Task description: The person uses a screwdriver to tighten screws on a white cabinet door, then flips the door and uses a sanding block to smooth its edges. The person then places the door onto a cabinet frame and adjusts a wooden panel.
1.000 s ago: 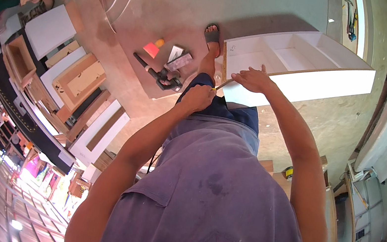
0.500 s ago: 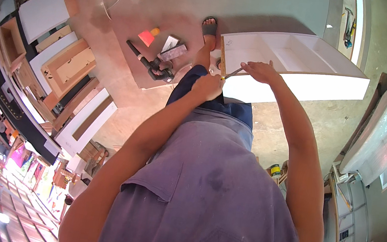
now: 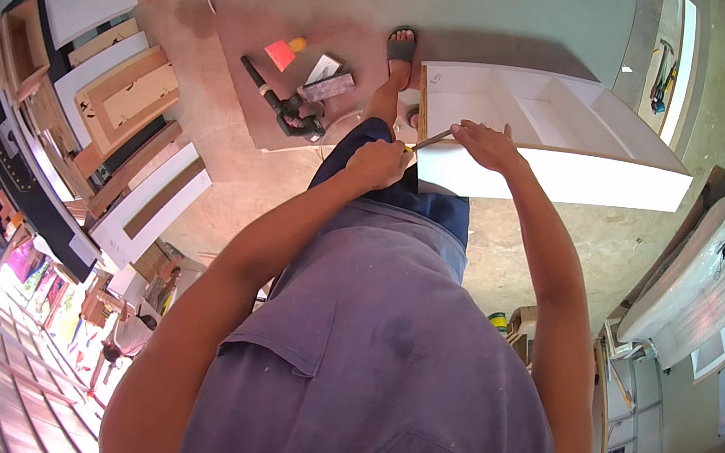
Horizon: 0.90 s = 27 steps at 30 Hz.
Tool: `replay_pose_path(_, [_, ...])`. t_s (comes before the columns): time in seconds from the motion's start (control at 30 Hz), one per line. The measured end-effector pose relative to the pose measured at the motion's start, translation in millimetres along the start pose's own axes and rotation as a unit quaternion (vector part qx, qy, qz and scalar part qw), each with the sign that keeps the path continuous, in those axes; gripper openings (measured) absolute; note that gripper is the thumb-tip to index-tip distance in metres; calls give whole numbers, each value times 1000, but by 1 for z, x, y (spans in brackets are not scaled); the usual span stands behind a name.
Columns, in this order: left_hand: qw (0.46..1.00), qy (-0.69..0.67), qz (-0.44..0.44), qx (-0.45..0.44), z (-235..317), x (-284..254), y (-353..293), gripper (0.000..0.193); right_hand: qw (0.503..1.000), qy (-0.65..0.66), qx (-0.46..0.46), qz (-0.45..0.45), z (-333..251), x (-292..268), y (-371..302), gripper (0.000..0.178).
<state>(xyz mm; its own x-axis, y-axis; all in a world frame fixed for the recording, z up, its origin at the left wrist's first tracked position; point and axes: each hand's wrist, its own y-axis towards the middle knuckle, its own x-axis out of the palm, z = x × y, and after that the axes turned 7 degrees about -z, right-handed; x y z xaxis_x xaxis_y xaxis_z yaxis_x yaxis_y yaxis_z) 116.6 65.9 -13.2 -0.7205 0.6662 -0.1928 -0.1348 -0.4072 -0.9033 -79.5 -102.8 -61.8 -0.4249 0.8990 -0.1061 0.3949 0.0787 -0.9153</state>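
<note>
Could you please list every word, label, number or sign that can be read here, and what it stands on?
No text is clearly legible.
White cabinet, upper left corner: small dark mark, too small to read.
White panel with the long opening, lower end: faint mark, too small to read.
Slender tool: no lettering visible.

Head-worn, the wide fisheye looks steeply down: shirt (image 3: 392,343) very near, left hand (image 3: 376,166) and right hand (image 3: 489,146) farther, floor (image 3: 503,257) beyond.

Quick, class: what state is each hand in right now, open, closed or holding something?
Left hand: closed, holding one end of a slim tool.
Right hand: at the tool's other end; cannot tell whether it grips.
</note>
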Motion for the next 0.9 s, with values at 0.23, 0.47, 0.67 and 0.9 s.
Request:
replay_pose_path(0.23, [1000,19,-10,-2,6,-5,-2,42,1000,-2,5,-12,-9,3,-3,77])
replay_pose_path(0.47, [995,48,91,6,-79,20,48,43,982,-101,27,158,-29,43,24,75])
replay_pose_path(0.67, [897,-303,291,-139,-228,72,32,36,949,-138,-117,259,-63,73,33,48])
replay_pose_path(0.9, [806,-504,233,-205,-299,136,61,25,841,-129,-227,474,-66,90,47,15])
